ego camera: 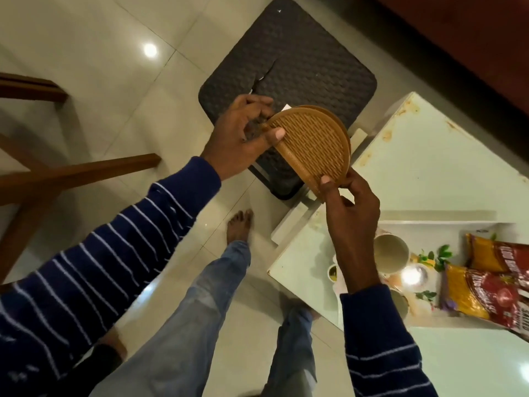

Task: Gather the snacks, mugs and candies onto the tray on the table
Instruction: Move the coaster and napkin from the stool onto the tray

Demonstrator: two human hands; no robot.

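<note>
- Nearest, the right hand rises in front of the tray on the table, pinching the lower edge of a brown woven container.
- Its wrist hides part of a mug; the snack packets are cut off at the frame.
- Farther out, the left hand grips the container's upper edge above a dark stool.

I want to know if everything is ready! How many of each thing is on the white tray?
Shiny red-and-yellow snack packets: 2
Cream ceramic mugs: 2 in view, the second partly hidden behind the sleeve
Total: 4
The white tray runs past the frame's edge, so more could sit unseen.
</note>
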